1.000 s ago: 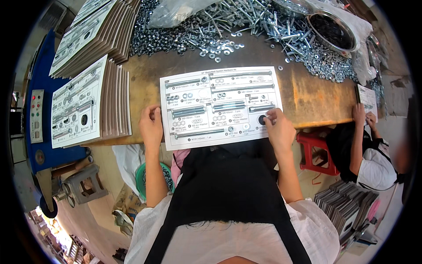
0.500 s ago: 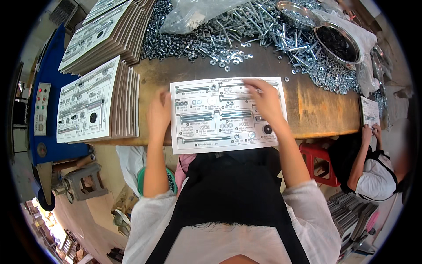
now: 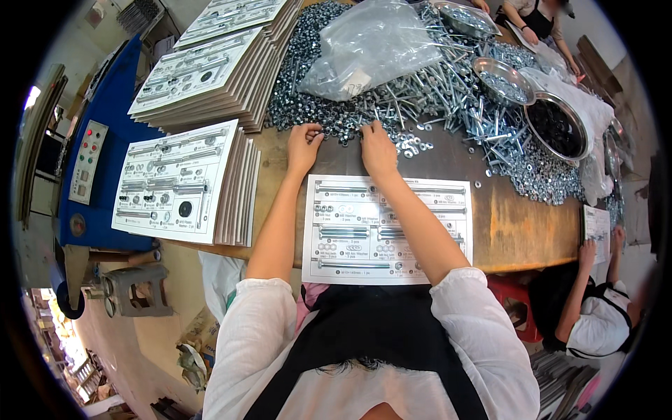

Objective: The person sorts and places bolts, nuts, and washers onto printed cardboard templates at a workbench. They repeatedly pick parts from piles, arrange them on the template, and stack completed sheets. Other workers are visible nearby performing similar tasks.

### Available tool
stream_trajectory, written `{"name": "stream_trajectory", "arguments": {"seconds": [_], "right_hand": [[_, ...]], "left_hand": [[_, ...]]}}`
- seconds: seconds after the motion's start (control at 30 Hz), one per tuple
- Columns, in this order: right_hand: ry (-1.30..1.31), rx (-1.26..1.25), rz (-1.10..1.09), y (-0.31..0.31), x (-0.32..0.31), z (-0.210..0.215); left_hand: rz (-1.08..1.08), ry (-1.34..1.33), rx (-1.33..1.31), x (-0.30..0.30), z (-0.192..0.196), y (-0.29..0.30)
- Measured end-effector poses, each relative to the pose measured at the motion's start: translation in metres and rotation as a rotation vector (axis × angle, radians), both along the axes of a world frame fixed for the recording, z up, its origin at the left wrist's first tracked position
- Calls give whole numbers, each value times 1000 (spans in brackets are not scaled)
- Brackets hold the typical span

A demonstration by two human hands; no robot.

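My left hand [image 3: 304, 148] is at the near edge of a heap of small metal nuts [image 3: 297, 91], its fingers curled together at the tips. Whatever they pinch is too small to make out. A little to its right, my right hand [image 3: 379, 150] reaches into the same edge with bent, closed fingers; their tips are partly hidden among the nuts. Under my right forearm lies a white printed card [image 3: 350, 262] picturing bolts, nuts and washers. It rests at the table's near edge. Several loose flat washers [image 3: 413, 145] are scattered beside my right hand.
Stacks of similar cards [image 3: 168, 182] stand at the left. A clear plastic bag [image 3: 374, 45] lies over the heap, with loose bolts [image 3: 427, 87] to its right. Metal bowls [image 3: 560, 126] sit at the far right. Co-workers are at the right [image 3: 595, 301] and far right.
Both hands have left the card and reached forward to the nut heap. The view has shifted, so the table's things appear lower and further right.
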State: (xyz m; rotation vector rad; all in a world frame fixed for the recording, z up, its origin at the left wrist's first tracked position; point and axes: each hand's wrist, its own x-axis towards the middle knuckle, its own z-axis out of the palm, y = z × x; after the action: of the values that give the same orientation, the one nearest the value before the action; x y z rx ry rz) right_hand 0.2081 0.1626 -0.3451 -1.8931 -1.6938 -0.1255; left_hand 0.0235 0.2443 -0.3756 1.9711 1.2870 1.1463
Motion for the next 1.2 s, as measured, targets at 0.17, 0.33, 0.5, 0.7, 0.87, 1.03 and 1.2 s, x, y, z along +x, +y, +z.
{"name": "stream_trajectory", "arguments": {"seconds": [0.17, 0.33, 0.5, 0.7, 0.87, 1.03, 1.2], "right_hand": [[88, -144, 117, 3, 8, 6], [425, -228, 126, 3, 14, 12], [357, -239, 177, -3, 28, 18], [399, -160, 120, -3, 20, 0], [302, -191, 102, 9, 14, 6], [658, -113, 149, -39, 46, 47], [366, -171, 221, -139, 63, 31]], "left_hand": [[-7, 13, 16, 4, 4, -9], [-9, -9, 12, 3, 10, -13], [10, -50, 35, 4, 7, -12], [30, -27, 48, 5, 4, -12], [3, -47, 47, 5, 7, -11], [12, -82, 42, 1, 6, -15], [47, -44, 69, 5, 0, -9]]}}
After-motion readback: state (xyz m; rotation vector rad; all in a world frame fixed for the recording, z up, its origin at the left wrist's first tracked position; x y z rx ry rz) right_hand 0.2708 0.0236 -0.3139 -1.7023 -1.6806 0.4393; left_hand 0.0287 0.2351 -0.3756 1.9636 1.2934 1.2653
